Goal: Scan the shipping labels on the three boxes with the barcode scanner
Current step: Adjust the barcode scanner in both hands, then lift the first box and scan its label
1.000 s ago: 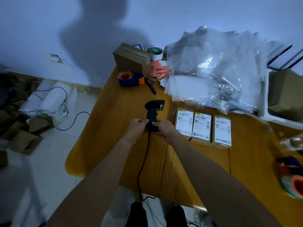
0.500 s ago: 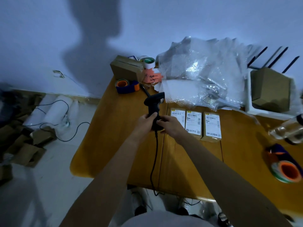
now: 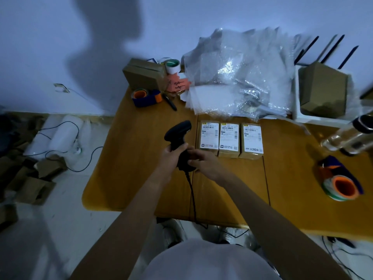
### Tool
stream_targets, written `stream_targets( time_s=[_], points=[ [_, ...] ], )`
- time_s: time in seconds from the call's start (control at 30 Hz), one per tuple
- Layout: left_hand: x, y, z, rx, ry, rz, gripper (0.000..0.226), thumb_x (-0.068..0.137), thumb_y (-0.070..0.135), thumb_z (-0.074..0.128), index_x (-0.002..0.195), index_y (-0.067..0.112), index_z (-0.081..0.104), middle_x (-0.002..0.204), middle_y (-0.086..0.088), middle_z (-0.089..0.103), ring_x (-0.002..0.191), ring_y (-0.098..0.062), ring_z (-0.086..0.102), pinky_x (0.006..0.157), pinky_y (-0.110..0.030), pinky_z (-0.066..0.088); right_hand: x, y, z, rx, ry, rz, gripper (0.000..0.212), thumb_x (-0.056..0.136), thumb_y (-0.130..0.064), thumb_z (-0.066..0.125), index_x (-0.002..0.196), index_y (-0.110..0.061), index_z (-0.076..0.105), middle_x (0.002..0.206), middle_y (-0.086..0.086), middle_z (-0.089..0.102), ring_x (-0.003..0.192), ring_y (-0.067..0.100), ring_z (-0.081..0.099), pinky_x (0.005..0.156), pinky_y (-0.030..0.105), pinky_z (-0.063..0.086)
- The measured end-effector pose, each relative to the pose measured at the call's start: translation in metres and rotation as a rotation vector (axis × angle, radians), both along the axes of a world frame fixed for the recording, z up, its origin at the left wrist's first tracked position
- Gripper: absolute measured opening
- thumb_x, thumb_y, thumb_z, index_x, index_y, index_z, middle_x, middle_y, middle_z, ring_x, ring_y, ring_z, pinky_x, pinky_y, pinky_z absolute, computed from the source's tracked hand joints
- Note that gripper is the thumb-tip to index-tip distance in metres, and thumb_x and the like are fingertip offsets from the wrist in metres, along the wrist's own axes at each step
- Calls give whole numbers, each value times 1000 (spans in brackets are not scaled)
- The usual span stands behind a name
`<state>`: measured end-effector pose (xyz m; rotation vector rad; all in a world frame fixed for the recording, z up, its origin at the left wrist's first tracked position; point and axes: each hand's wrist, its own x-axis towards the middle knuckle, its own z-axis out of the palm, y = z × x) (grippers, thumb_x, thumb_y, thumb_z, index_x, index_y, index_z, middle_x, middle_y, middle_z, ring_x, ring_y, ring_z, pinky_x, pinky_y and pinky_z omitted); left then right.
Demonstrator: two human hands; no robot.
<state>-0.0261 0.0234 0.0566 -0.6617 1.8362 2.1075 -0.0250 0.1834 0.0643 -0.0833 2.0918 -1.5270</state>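
Now, status at this moment:

Scanner: barcode scanner (image 3: 177, 136) is off the desk (image 3: 125, 178), held upright above it, head tilted up and toward the boxes. A second ago its base sat at desk level.

Left hand: left hand (image 3: 171, 156) is wrapped around the grip, thumb side up. It holds the scanner's weight.

Right hand: right hand (image 3: 201, 162) is clasped on the lower handle, fingers curled at the base where the cable (image 3: 191, 190) leaves. It is grasping the scanner too, but whether it presses a button cannot be told.

Boxes: three boxes (image 3: 230, 138) lie in a row just right of the scanner, touching side by side, white shipping labels (image 3: 229, 136) facing up. They look untouched.

Change vs earlier: scanner has risen and the head has swung from pointing away to angled over the left box. Camera view has also pulled back, so more of the desk and the tape dispenser (image 3: 341, 178) at right shows.

Meaning for task: pickup looks done, scanning not yet begun. No beam or light shows on any label.

Next need: likely one hand takes over, aims the head down at the left label.

Risk: cable drags across the desk edge, could snag.
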Motion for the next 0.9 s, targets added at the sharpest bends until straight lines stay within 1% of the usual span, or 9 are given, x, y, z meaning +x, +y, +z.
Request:
stream_targets(
  time_s=[0.07,0.13,0.17,0.3,0.4,0.5,0.67,0.77,0.9],
  points=[
    [3,-1,-3,-25,-17,11,23,90,30,74,109,16,73,109,-9,78,103,-27,73,96,-46,56,0,2,-5,11,10,-1,36,101,-10,58,136,-13,62,113,-3,66,93,3,62,70,14,46],
    [6,-2,-5,-62,-41,15,26,90,28,75,112,18,69,110,-9,76,102,-28,73,96,-47,56,-2,5,-8,14,13,2,29,100,-10,59,128,-11,66,108,-3,69,89,4,65,67,12,46],
    [6,-3,-6,-69,-47,18,26,90,26,74,113,17,68,108,-10,76,99,-29,73,95,-48,57,-4,7,-11,22,20,-6,26,100,-11,59,124,-11,68,105,-3,70,89,7,66,69,15,48],
    [7,-6,-4,-17,-50,52,28,93,16,71,118,6,64,87,-9,72,78,-24,71,84,-42,59,-16,14,-25,158,83,-119,20,100,-19,59,117,-17,70,104,3,73,91,18,70,85,42,59],
    [6,-13,-3,-76,-59,41,24,93,18,70,115,10,65,85,-7,69,75,-21,69,78,-35,59,-28,22,-34,268,150,-190,25,101,-27,59,121,-14,66,108,5,71,97,22,69,86,42,58],
    [7,-20,-1,-112,-35,17,20,94,19,69,112,12,65,84,-7,67,73,-20,67,73,-31,58,-38,28,-42,365,163,-222,44,102,-40,56,134,-10,55,118,9,69,101,24,67,79,36,53],
    [8,-29,5,-197,-17,-22,18,95,19,67,111,9,65,81,-5,67,70,-17,66,65,-25,57,-58,33,-62,441,116,-274,57,101,-35,58,145,-1,44,139,21,59,125,35,59,98,43,49],
    [7,-30,5,-245,-5,-55,20,96,18,66,111,5,64,82,-7,65,71,-18,64,73,-32,56,-68,33,-69,527,146,-281,52,100,-32,60,141,-1,48,138,21,60,123,37,60,99,48,50],
    [3,-29,5,-242,-6,-57,15,95,17,67,106,7,64,81,-8,65,70,-19,64,74,-35,56,-78,33,-76,641,166,-263,45,96,-35,60,129,-5,52,126,18,65,108,36,66,87,49,56]
  ],
)
